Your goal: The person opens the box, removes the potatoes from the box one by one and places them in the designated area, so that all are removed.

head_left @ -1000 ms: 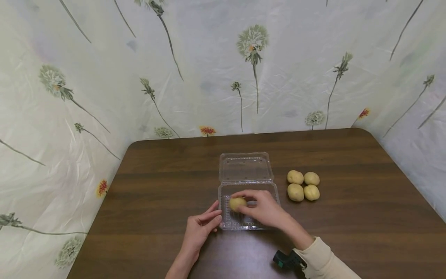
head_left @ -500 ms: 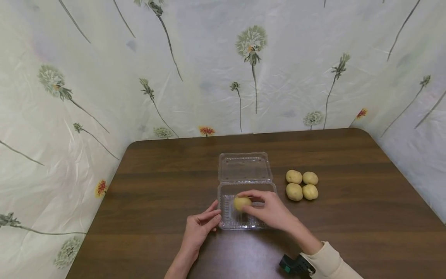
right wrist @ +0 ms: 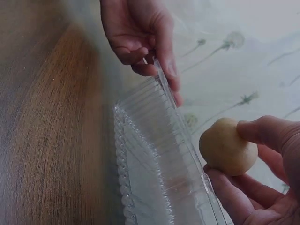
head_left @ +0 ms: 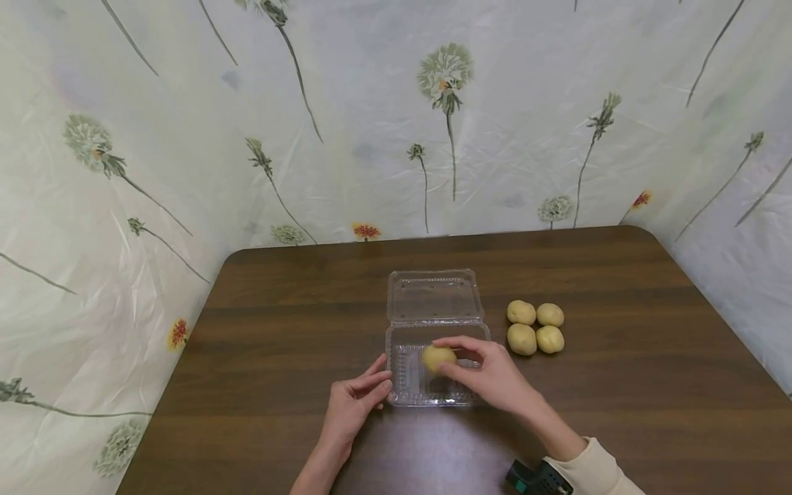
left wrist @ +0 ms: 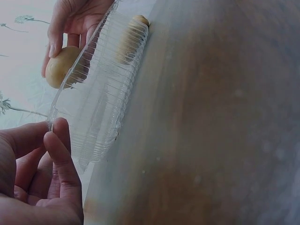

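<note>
A clear plastic clamshell container (head_left: 402, 399) lies with its lid (head_left: 435, 297) folded back on the far side. My left hand (head_left: 354, 405) pinches the rim at the container's left side; thumb and fingertips meet on it in the left wrist view. Between the thumb and fingers of my right hand (head_left: 495, 375) is a round yellow potato (head_left: 438, 358). That potato (right wrist: 228, 146) stands above the rim level in the right wrist view, over the container's base. Several more potatoes (head_left: 522, 339) sit in a close group to the right of the container.
The dark wooden table (head_left: 297, 309) has a rounded far edge. Behind and at both sides hangs a pale sheet (head_left: 346, 124) printed with dandelions. A black device (head_left: 537, 478) is strapped at my right wrist, below a cream sleeve (head_left: 594, 471).
My right hand has moved a little to the right over the container with the potato in its fingers. The left hand stays on the rim.
</note>
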A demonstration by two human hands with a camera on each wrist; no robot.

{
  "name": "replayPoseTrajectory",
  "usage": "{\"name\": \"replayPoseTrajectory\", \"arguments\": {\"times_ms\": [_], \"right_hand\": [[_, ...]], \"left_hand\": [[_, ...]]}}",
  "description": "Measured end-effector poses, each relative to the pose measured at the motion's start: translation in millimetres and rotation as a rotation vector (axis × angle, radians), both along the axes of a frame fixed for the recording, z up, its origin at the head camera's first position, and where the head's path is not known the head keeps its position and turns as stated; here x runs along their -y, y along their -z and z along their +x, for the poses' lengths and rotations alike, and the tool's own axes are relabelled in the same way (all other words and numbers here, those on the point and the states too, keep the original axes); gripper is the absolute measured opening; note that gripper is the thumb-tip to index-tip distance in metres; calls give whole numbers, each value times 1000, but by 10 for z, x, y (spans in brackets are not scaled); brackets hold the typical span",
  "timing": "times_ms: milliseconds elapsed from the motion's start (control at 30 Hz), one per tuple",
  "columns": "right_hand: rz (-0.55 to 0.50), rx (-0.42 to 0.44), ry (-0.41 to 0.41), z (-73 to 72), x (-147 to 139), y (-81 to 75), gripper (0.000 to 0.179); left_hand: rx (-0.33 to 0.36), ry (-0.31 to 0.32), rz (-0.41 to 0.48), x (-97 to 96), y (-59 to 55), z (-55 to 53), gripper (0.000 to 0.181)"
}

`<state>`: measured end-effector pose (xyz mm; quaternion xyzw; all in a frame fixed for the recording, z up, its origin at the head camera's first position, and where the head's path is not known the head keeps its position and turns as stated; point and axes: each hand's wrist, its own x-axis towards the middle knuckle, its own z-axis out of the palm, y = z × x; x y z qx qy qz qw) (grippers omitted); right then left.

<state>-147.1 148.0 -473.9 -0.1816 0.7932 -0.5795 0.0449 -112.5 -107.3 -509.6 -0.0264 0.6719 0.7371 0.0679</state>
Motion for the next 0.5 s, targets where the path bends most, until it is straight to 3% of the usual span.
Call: {"name": "replayPoseTrajectory", "arguments": {"times_ms": [500], "right_hand": [[-55, 30, 44, 71, -178, -10, 34]], "left_hand": [[-4, -1, 11, 3, 10, 1, 27]]}}
